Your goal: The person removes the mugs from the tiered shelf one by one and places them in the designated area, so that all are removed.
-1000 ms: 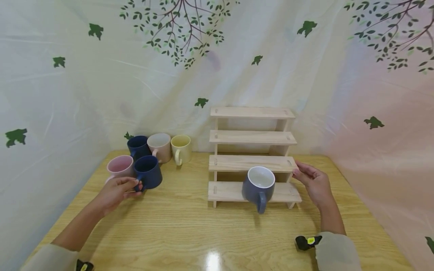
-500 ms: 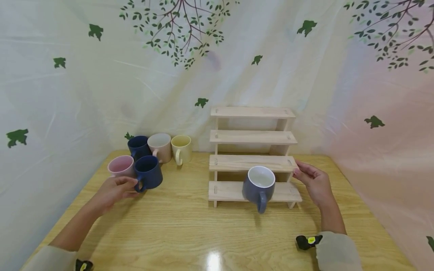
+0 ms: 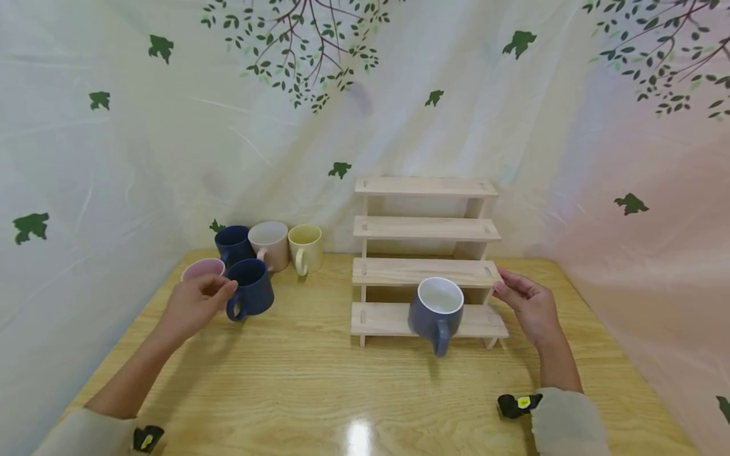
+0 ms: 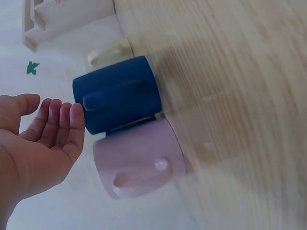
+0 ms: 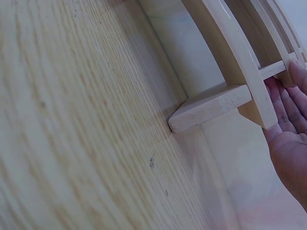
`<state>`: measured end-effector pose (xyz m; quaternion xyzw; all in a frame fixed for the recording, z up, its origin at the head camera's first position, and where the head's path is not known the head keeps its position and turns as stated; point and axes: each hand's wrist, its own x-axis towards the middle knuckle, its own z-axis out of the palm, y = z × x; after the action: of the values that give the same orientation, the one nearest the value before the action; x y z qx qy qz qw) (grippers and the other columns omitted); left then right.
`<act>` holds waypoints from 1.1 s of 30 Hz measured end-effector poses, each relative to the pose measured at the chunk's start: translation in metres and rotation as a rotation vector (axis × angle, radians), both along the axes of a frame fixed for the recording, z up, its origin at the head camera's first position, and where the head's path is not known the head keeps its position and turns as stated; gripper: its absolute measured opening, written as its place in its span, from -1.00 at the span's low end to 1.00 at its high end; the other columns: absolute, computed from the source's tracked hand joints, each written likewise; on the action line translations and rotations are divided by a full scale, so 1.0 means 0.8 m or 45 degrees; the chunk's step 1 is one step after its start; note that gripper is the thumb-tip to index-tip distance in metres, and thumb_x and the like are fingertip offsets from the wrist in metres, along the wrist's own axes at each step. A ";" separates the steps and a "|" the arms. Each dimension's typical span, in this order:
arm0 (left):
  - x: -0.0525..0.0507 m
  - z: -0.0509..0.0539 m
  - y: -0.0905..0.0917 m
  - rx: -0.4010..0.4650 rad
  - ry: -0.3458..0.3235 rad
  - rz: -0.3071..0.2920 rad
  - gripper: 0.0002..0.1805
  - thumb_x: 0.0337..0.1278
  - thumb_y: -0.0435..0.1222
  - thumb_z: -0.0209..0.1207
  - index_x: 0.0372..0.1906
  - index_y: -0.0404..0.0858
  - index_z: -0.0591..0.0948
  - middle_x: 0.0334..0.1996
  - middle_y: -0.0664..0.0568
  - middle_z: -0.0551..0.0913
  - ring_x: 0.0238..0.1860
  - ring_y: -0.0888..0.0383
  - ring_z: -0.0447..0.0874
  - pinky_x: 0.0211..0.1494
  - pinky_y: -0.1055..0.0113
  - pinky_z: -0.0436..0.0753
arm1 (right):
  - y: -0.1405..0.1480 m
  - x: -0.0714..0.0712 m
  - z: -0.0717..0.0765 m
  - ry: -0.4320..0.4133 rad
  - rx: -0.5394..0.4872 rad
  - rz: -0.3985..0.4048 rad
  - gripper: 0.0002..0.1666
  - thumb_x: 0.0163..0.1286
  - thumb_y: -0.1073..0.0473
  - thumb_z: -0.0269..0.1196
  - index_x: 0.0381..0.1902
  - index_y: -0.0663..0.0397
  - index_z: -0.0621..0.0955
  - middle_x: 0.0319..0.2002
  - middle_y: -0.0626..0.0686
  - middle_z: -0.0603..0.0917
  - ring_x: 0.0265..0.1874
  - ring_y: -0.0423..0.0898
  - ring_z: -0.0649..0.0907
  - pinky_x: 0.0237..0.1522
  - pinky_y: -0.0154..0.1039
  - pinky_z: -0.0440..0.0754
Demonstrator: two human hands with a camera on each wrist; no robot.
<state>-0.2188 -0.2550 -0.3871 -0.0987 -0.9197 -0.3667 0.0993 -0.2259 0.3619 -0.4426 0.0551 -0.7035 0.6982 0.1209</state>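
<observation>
My left hand (image 3: 196, 307) is above the pink mug (image 3: 202, 268), beside the near navy mug (image 3: 253, 288). In the left wrist view its fingers (image 4: 62, 124) are loosely bent, the thumb stands apart and nothing is between them. The fingertips are by the navy mug's (image 4: 117, 93) rim; I cannot tell whether they touch. Below sits the pink mug (image 4: 139, 158), handle showing. My right hand (image 3: 530, 307) pinches the right end of the second-lowest board of the wooden step shelf (image 3: 416, 271). In the right wrist view the thumb and fingers (image 5: 292, 108) grip that board end.
A grey-blue mug (image 3: 436, 313) with a white inside stands on the lowest step, handle forward. Behind the near mugs stand another navy mug (image 3: 230, 244), a pale pink mug (image 3: 269, 246) and a yellow mug (image 3: 306, 250). A leaf-printed curtain (image 3: 274, 145) hangs behind the wooden table (image 3: 296, 386).
My left hand has risen from the near navy mug's handle to about its rim, its fingers off the handle. The right hand keeps its grip on the shelf; the mugs have not moved.
</observation>
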 end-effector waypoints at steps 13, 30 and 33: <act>0.005 0.001 0.068 0.022 0.031 -0.176 -0.79 0.41 -0.14 0.28 -0.18 -0.22 0.73 -0.43 0.08 0.69 -0.43 0.17 0.59 -0.41 0.37 0.62 | 0.001 0.000 0.003 -0.038 0.013 -0.017 -0.36 0.42 0.22 0.36 0.36 0.41 0.47 -0.03 -0.21 0.75 -0.16 -0.25 0.78 -0.02 -0.44 0.67; 0.001 -0.014 0.151 0.088 -0.007 -0.483 -0.86 0.41 -0.21 0.27 -0.20 -0.20 0.74 -0.34 0.15 0.73 -0.30 0.24 0.68 -0.22 0.37 0.73 | -0.002 0.001 0.000 -0.002 -0.034 0.003 -0.41 0.43 0.28 0.34 0.33 0.43 0.49 -0.06 -0.19 0.76 -0.19 -0.23 0.79 -0.01 -0.42 0.67; 0.000 -0.015 0.165 0.093 0.001 -0.551 -0.85 0.42 -0.21 0.26 -0.21 -0.20 0.73 -0.36 0.18 0.71 -0.31 0.25 0.67 -0.25 0.36 0.72 | -0.001 0.001 0.000 -0.004 -0.050 0.005 -0.41 0.42 0.29 0.34 0.33 0.45 0.48 -0.05 -0.18 0.76 -0.18 -0.23 0.79 -0.01 -0.42 0.67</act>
<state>-0.2188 -0.1228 -0.3991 -0.2903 -0.8631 -0.4126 0.0220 -0.2251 0.3608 -0.4426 0.0531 -0.6898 0.7121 0.1196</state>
